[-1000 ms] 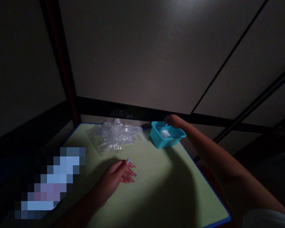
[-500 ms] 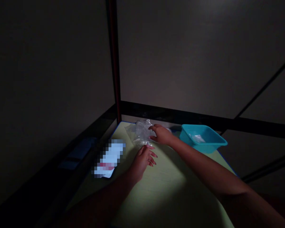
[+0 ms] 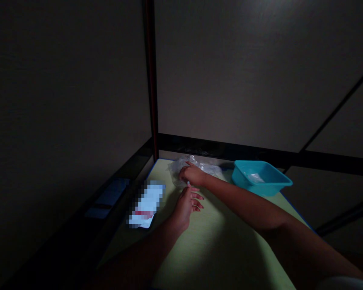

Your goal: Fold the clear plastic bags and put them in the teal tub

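A heap of clear plastic bags [image 3: 205,166] lies at the far end of a pale green table [image 3: 224,245]. My right hand [image 3: 192,175] rests on the heap's left part, fingers curled down into the plastic. My left hand [image 3: 187,200] hovers just in front of it, close to the near edge of the heap, with its fingers stretched out and apart and nothing in them. A turquoise plastic tub [image 3: 260,177] stands at the far right of the table with a small clear bag [image 3: 254,176] inside it.
A blurred-out flat item [image 3: 145,203] lies at the table's left edge. Dark walls and a black rail close off the far side, with a dark red post [image 3: 151,80] at the corner. The room is dim.
My right hand left the turquoise tub, crossed left to the heap of bags and closed down on it. My left hand moved forward toward the heap. The view swung left.
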Action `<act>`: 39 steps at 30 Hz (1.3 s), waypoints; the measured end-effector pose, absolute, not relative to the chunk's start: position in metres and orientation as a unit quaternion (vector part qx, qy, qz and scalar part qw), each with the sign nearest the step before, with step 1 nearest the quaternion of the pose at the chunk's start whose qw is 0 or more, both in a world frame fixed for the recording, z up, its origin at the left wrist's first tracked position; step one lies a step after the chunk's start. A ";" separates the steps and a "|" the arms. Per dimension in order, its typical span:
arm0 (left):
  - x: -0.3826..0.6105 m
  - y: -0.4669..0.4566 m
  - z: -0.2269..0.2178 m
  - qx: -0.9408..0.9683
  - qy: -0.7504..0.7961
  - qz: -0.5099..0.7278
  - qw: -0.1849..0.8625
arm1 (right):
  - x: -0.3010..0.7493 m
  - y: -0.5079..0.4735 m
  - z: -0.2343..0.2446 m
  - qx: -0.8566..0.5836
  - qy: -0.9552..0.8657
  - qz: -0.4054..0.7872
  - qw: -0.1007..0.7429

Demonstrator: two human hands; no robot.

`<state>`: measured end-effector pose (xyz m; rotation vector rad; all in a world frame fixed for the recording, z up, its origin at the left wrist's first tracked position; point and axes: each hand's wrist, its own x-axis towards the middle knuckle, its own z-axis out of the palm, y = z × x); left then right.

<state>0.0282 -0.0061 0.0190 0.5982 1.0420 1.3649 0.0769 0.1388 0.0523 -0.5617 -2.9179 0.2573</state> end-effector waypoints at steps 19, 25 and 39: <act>0.019 -0.008 0.029 0.348 0.328 0.624 0.618 | 0.214 0.038 0.074 -0.312 -0.515 0.672 0.430; 0.026 -0.012 0.016 0.467 0.331 0.473 0.670 | 0.240 0.024 0.028 -0.399 -0.496 0.585 0.502; 0.030 -0.016 0.017 0.558 0.518 0.439 0.476 | 0.227 -0.003 -0.005 -0.227 -0.531 0.742 0.340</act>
